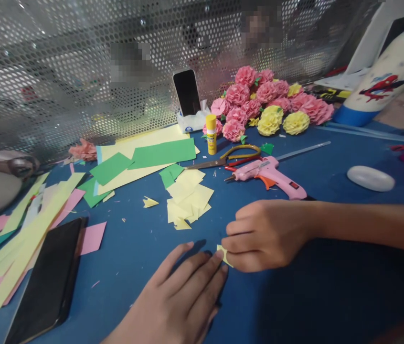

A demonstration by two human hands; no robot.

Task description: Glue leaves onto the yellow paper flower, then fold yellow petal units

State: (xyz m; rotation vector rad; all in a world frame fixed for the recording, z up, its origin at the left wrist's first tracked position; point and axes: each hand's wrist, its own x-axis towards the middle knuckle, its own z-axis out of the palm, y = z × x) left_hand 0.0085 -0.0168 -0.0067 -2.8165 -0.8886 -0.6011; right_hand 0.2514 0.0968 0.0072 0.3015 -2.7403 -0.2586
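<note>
A small piece of yellow paper point(223, 253) lies on the blue table point(116, 286) between my two hands. My left hand point(184, 286) rests palm down with its fingers stretched out, and a fingertip touches the paper's left edge. From the right comes my right hand point(266, 236), its fingers curled and closed against the same paper, covering part of it. Just beyond, a loose pile of yellow paper squares point(187, 196) is spread out, with a small folded yellow piece point(150, 202) to its left.
Behind the pile are scissors point(216, 163), a pink glue gun point(270, 174), a glue stick point(211, 134) and pink and yellow paper flowers point(252, 102). Green sheets point(164, 154), paper strips point(44, 229) and a dark phone point(49, 282) lie left. A bottle point(384, 71) leans at the right.
</note>
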